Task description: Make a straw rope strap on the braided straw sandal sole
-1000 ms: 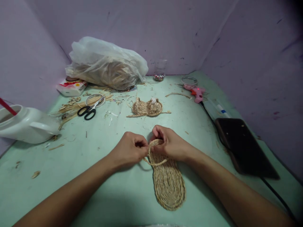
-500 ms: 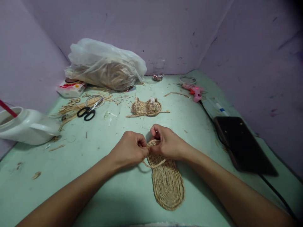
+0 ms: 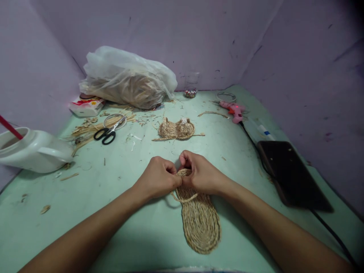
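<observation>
A sole-shaped piece of coiled, braided straw cord (image 3: 201, 225) lies on the table, its narrower end under my hands. My left hand (image 3: 161, 177) is closed, thumb and fingers pinched at the left edge of that end, where the cord seems to be gripped. My right hand (image 3: 201, 173) curls round the same end from the right, thumb pressing on the woven piece. A loose length of straw cord (image 3: 186, 199) loops across the piece below my hands. Exactly what lies between the fingertips is partly hidden.
Beyond my hands sits a smaller woven piece (image 3: 176, 129) with white beads. Scissors (image 3: 109, 131), straw strands and a white jug (image 3: 36, 151) are on the left. A pink glue gun (image 3: 233, 110) and a black phone-like slab (image 3: 294, 176) with a cable lie right. A plastic bag (image 3: 127, 79) stands behind.
My left hand has shifted slightly right, closer to the right thumb. Both hands stay on the narrow end of the woven piece; the rest looks the same apart from a slight camera shift.
</observation>
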Tool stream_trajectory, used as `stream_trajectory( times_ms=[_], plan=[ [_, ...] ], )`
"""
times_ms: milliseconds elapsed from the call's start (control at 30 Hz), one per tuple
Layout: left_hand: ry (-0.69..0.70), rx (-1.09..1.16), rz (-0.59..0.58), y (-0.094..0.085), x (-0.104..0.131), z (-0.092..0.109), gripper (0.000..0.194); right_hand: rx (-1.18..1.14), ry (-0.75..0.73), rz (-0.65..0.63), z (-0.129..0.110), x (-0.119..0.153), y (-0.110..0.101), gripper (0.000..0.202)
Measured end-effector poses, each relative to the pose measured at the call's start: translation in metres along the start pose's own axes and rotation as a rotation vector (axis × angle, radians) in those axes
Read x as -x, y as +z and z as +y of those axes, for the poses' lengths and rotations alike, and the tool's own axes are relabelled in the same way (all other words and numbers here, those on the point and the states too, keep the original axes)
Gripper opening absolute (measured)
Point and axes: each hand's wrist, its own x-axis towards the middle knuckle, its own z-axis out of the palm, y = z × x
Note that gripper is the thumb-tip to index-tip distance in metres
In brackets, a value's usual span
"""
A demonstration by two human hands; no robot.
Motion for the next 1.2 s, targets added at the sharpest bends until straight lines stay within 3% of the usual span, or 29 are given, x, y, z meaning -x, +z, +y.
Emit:
stream_trajectory(
  times_ms=[167, 367, 500, 967, 1200],
  plan=[
    [0.02, 0.036, 0.034, 0.002, 0.001, -0.002, 0.01, -0.057, 0.0, -0.016, 0.0, 0.0, 0.002, 0.033],
    [-0.054, 0.2, -0.168, -0.013, -0.005, -0.009, 0.006, -0.201, 0.038, -0.083, 0.003, 0.0, 0.0, 0.032],
    [-0.083, 0.223, -0.202, -0.016, -0.007, -0.011, 0.006, -0.25, 0.075, -0.064, 0.003, 0.0, 0.0, 0.032],
    [0.053, 0.083, -0.012, 0.001, 0.002, -0.005, 0.005, -0.113, 0.042, -0.003, 0.001, 0.001, 0.003, 0.032],
    [0.045, 0.075, -0.009, 0.003, 0.002, -0.007, 0.005, -0.074, 0.041, -0.023, -0.002, 0.001, 0.002, 0.032]
  ],
)
